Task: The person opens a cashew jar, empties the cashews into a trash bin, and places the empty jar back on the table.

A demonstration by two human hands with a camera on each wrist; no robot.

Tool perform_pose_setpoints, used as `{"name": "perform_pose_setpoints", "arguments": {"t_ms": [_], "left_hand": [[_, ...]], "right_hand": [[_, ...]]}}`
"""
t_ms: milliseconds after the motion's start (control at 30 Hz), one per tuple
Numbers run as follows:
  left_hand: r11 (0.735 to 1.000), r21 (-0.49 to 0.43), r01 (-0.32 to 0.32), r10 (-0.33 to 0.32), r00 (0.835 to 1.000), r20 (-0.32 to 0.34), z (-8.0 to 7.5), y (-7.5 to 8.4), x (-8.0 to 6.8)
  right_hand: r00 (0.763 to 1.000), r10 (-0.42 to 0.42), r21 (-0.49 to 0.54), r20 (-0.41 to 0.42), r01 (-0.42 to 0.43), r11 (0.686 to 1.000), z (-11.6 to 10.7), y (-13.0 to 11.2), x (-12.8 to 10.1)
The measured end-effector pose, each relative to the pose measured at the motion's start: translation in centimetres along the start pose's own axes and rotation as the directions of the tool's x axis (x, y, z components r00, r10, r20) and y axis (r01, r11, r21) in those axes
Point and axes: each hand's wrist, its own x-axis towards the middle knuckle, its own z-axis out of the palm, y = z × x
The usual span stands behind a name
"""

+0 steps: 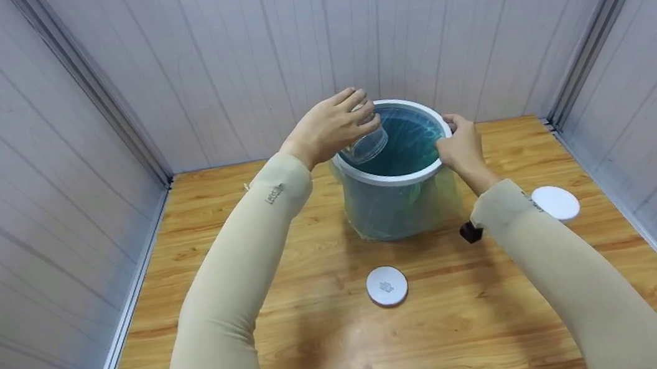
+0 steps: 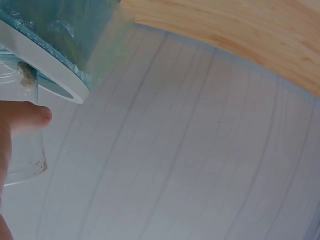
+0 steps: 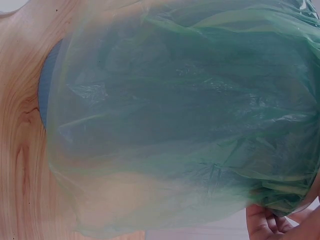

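My left hand (image 1: 331, 126) grips a clear container (image 1: 370, 147), tilted with its wide end over the mouth of a trash bin. In the left wrist view brown specks cling inside the container (image 2: 27, 157), and a brownish clump shows near the bin's rim. The bin has a white rim (image 1: 400, 179) and a thin green translucent bag (image 3: 175, 100) folded down over its outside. On the opposite side my right hand (image 1: 463, 146) holds the rim, thumb inside and fingers outside. Part of that hand lies beyond the right wrist view.
A small white round disc (image 1: 387, 286) with printing lies on the wooden floor in front of the bin. A larger white disc (image 1: 556, 202) sits by the right forearm. A small dark block (image 1: 471, 231) stands near the right sleeve. Pale panel walls (image 1: 214, 67) enclose three sides.
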Motion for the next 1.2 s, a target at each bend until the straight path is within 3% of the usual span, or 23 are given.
{"name": "perform_pose_setpoints", "arguments": {"t_ms": [400,567,733,833,933,1067,1200], "left_hand": [[0.991,0.119,-0.06,0.064,0.998,-0.03,0.2,0.5,0.0],[0.997,0.066,-0.035,0.037,0.999,-0.03,0.1,0.5,0.0],[0.995,-0.089,0.051,-0.052,0.999,-0.009,0.1,0.5,-0.3],[0.97,-0.208,0.129,-0.135,0.991,-0.018,0.3,0.6,-0.6],[0.926,-0.322,0.196,-0.22,0.975,-0.039,0.7,0.7,-1.0],[0.849,-0.458,0.261,-0.328,0.942,-0.072,1.3,0.9,-1.6],[0.788,-0.532,0.311,-0.41,0.909,-0.076,2.0,1.2,-2.1]], "right_hand": [[1.0,-0.015,0.004,-0.002,0.015,1.0,0.0,0.2,0.2],[1.0,-0.01,-0.001,0.002,0.01,1.0,0.1,0.2,0.3],[1.0,-0.003,0.001,0.006,0.003,1.0,0.1,0.1,0.2],[1.0,-0.003,0.001,0.004,0.003,1.0,0.1,0.1,0.2],[1.0,-0.006,0.003,0.0,0.006,1.0,0.1,0.1,0.2],[1.0,-0.01,0.005,-0.008,0.01,1.0,0.1,0.0,0.2],[1.0,-0.007,0.003,-0.01,0.007,1.0,0.0,0.0,0.2]]}}
